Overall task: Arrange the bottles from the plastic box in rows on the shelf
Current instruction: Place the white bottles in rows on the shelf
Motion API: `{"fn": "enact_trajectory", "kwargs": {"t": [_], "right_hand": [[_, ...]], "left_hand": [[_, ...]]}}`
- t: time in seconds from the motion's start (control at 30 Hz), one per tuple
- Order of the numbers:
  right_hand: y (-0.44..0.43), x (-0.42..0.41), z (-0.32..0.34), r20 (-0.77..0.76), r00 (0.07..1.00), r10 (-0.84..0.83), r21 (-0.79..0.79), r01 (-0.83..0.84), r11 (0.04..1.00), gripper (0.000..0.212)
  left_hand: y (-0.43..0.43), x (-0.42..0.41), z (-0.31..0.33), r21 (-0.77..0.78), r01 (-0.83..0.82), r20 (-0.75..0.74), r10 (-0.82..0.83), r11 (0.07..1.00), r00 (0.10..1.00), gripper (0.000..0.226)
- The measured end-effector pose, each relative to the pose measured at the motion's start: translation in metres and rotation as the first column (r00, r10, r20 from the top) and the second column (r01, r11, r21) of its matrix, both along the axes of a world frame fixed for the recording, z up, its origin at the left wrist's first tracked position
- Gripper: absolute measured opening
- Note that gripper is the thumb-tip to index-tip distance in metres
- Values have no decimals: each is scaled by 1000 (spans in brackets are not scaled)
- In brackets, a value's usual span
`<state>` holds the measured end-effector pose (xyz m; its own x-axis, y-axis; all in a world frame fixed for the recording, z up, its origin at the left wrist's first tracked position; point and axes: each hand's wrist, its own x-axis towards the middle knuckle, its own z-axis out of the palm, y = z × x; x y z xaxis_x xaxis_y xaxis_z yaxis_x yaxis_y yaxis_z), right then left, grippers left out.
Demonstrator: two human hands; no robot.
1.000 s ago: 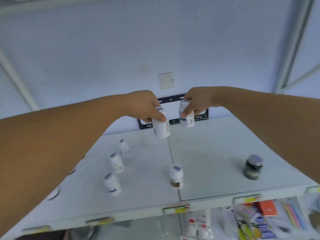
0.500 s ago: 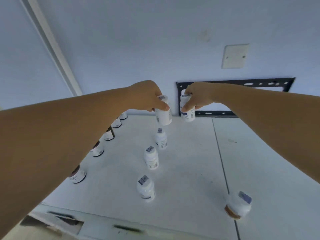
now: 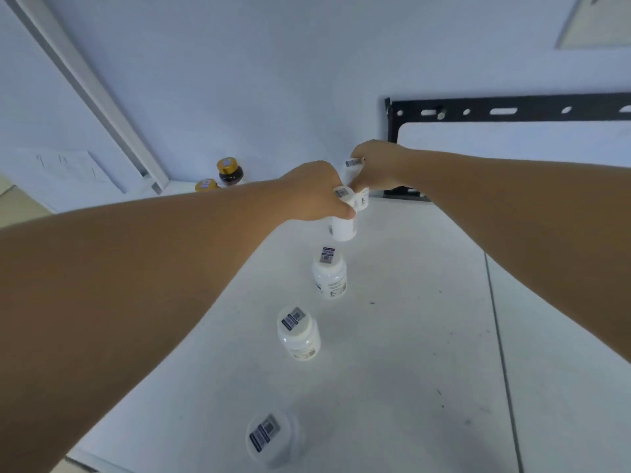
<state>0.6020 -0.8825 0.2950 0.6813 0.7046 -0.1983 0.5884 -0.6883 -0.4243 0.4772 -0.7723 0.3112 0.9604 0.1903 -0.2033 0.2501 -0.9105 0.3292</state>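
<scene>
My left hand [image 3: 316, 192] grips a white bottle [image 3: 343, 227] by its cap, just above the white shelf [image 3: 409, 336]. Close behind it my right hand [image 3: 377, 167] holds a second white bottle [image 3: 358, 186] near the back wall. The two held bottles almost touch. Three white bottles stand in a row on the shelf in front of them: a far one [image 3: 329, 274], a middle one [image 3: 298, 332] and a near one [image 3: 271, 438]. My left forearm hides the shelf's left part. The plastic box is out of view.
Two dark jars with gold lids, one upper [image 3: 230, 170] and one lower [image 3: 206, 185], stand at the back left by the wall. A black metal bracket [image 3: 512, 109] is fixed to the wall behind. A seam [image 3: 498, 336] splits the shelf on the right.
Both hands have carried their bottles further back and closer together, in line with the row. The camera has shifted left and closer; the row now runs straight ahead.
</scene>
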Motion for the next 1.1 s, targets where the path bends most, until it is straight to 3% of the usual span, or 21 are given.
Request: {"fn": "enact_trajectory", "kwargs": {"t": [0.23, 0.3, 0.4, 0.5, 0.63, 0.77, 0.97, 1.1], "right_hand": [[21, -1, -29, -93, 996, -16, -46, 11, 999, 22], [18, -6, -21, -79, 997, -19, -100, 11, 995, 29], [0, -15, 1, 33, 994, -103, -175, 107, 979, 63], [-34, -35, 37, 120, 986, -112, -238, 138, 961, 52], [-88, -77, 91, 113, 970, -216, -324, 241, 915, 54], [-147, -122, 136, 121, 927, -354, -280, 374, 884, 46], [-244, -204, 167, 235, 866, -442, -332, 498, 801, 40], [-330, -268, 180, 248, 787, -565, -308, 617, 724, 39]], "left_hand": [[11, 7, -26, 5, 74, -121, -73, 997, 990, 39], [15, 6, -18, -15, 101, -146, -102, 995, 984, 41], [19, 0, 7, -3, 177, -149, -176, 984, 973, 48], [17, -11, 44, 48, 269, -108, -262, 962, 959, 43], [6, -31, 87, 131, 360, -27, -359, 924, 933, 38], [-29, -42, 118, 159, 508, 24, -518, 846, 855, 28], [-120, -64, 147, 148, 634, 82, -648, 759, 757, 58], [-208, -91, 165, 159, 732, 99, -748, 663, 656, 60]]}}
